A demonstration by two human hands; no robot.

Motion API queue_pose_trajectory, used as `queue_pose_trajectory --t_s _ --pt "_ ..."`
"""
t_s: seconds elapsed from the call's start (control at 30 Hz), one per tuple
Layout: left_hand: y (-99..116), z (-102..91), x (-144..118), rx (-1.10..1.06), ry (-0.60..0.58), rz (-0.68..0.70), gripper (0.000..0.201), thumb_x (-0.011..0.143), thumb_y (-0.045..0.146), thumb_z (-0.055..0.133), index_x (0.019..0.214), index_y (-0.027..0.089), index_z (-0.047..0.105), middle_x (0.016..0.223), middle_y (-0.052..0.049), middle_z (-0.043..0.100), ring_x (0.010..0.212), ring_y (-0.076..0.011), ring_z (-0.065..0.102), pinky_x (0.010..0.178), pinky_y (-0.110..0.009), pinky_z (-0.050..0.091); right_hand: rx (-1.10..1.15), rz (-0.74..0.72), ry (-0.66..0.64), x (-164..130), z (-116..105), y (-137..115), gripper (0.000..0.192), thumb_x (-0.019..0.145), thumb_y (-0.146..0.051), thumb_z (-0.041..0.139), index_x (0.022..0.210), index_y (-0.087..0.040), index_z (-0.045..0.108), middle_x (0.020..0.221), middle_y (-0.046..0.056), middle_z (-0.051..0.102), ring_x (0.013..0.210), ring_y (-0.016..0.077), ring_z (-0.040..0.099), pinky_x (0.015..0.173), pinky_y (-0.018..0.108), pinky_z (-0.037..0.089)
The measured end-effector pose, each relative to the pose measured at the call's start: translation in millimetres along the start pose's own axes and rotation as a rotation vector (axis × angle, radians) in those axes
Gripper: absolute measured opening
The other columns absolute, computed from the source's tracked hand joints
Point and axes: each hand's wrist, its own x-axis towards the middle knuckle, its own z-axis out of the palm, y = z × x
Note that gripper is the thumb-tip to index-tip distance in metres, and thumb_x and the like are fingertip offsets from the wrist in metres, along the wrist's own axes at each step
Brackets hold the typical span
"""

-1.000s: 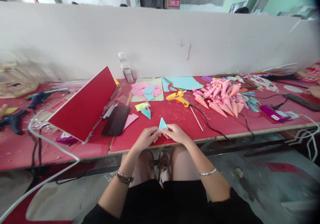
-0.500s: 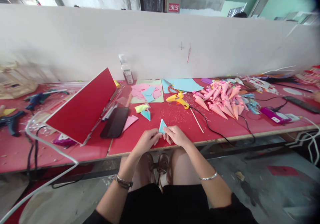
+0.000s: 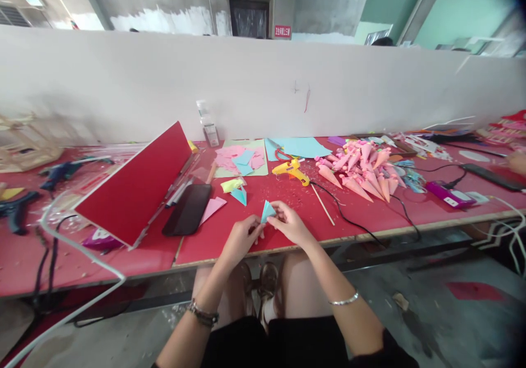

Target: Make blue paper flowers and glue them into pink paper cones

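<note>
A small light-blue folded paper [image 3: 268, 211], shaped like a narrow triangle with its tip up, is held between both hands near the table's front edge. My left hand [image 3: 243, 237] pinches its lower left side. The fingers of my right hand [image 3: 289, 222] are closed on its right side, thumb in front. Just beyond lie a blue folded paper piece [image 3: 239, 195] and a crumpled yellow paper [image 3: 231, 185]. A pink paper triangle [image 3: 212, 209] rests beside the black phone [image 3: 188, 209] on the left.
Further back are a yellow glue gun [image 3: 291, 171], a thin stick [image 3: 322, 205], a heap of pink paper cones [image 3: 361, 168] and blue sheets [image 3: 302, 147]. Pink scraps [image 3: 226, 157] lie on a pale sheet. A red board [image 3: 135, 184] leans at left. Another person's hand [image 3: 516, 162] shows at far right.
The view has tilted up slightly. My right fingers have shifted up along the paper's right edge, and the paper now leans a little and shows more of its folded layers.
</note>
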Motion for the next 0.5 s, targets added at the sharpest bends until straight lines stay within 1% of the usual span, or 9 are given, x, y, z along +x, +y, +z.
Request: queue_pose_trajectory --t_s 0.03,0.1,0.23,0.3,0.4,0.5 --pt "-0.6 1.2 0.2 0.028 0.02 0.001 0.016 0.081 0.027 0.042 0.071 0.016 0.049 0.06 0.001 0.058 0.049 -0.0091 0.05 0.052 -0.019 0.038 -0.025 -0.025 0.016 0.0 0.7 0.0 0.032 0.074 -0.034 0.056 0.101 -0.02 0.048 0.083 0.0 0.056 0.066 0.0104 0.052 0.062 0.023 0.042" --pt "-1.4 3.4 0.6 0.105 0.06 0.022 0.013 0.079 0.024 0.044 0.072 0.016 0.051 0.06 0.001 0.057 0.052 -0.0097 0.05 0.053 -0.019 0.037 -0.085 -0.065 0.021 -0.6 1.4 -0.7 0.036 0.072 -0.032 0.058 0.105 -0.021 0.048 0.086 0.001 0.056 0.072 0.0118 0.054 0.067 0.025 0.043" --pt "-1.2 6.1 1.0 0.205 0.097 0.083 0.013 0.078 0.026 0.047 0.078 0.016 0.055 0.058 0.003 0.051 0.053 -0.0099 0.046 0.051 -0.019 0.035 -0.159 -0.099 0.036 -1.4 1.2 -1.6 0.027 0.077 -0.031 0.052 0.102 -0.02 0.052 0.088 0.002 0.056 0.079 0.0136 0.055 0.07 0.026 0.044" --pt "-1.1 7.0 1.3 0.201 0.104 0.088 0.016 0.078 0.028 0.047 0.084 0.016 0.055 0.059 0.003 0.051 0.052 -0.0095 0.045 0.051 -0.019 0.035 -0.155 -0.099 0.063 -1.1 1.0 0.1 0.027 0.079 -0.03 0.05 0.104 -0.02 0.051 0.091 0.003 0.056 0.081 0.0139 0.055 0.073 0.027 0.045" --pt "-2.0 8.3 1.7 0.183 0.119 0.081 0.019 0.077 0.026 0.05 0.093 0.016 0.053 0.062 0.003 0.051 0.051 -0.0088 0.044 0.051 -0.019 0.036 -0.094 -0.083 0.089 -0.4 0.9 5.0 0.039 0.078 -0.03 0.052 0.115 -0.021 0.043 0.095 0.004 0.056 0.087 0.0143 0.055 0.08 0.028 0.045" --pt "-3.6 8.8 1.6 0.145 0.117 0.08 0.028 0.075 0.025 0.051 0.102 0.017 0.049 0.066 0.004 0.052 0.051 -0.0082 0.044 0.053 -0.019 0.038 -0.056 -0.048 0.11 -0.1 1.0 9.6 0.045 0.076 -0.03 0.054 0.118 -0.022 0.039 0.097 0.004 0.057 0.087 0.0147 0.056 0.08 0.029 0.046"
